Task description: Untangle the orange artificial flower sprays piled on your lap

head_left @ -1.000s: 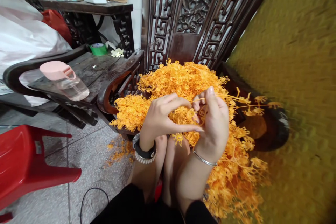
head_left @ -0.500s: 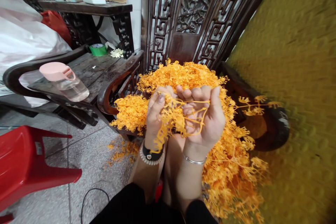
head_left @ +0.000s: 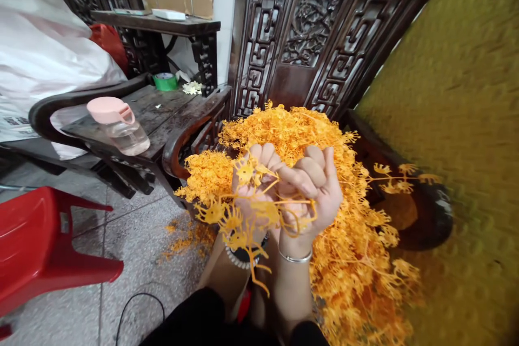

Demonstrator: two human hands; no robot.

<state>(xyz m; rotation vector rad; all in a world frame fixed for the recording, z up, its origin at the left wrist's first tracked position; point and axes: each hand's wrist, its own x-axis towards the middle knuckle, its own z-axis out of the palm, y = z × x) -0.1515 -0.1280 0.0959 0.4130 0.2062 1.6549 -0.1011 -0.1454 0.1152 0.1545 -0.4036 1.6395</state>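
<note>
An orange plastic flower sprig (head_left: 265,213), with thin branching stems and small spiky blossoms, spans both hands above my knees. My left hand (head_left: 265,155) has its fingers curled round part of it, and the blossoms in front hide much of the palm. The fingers of my right hand (head_left: 326,200) fold over the thin stems, and a stem loop shows across its palm. Right behind the hands, a large heap of similar orange sprigs (head_left: 292,130) covers the seat of a carved dark wooden chair (head_left: 298,78) and spills down on the right.
A pink-lidded bottle (head_left: 125,132) and green tape roll (head_left: 165,81) rest on the wooden chair at left. The red stool (head_left: 48,243) stands on the floor, near a black cable (head_left: 140,296) and scattered orange bits (head_left: 190,240). A yellowish padded surface (head_left: 458,92) fills the right side.
The right hand's fingers have curled inward over the stems. The sprig has turned and spread, with blossoms hanging lower over the left wrist. The view has shifted slightly.
</note>
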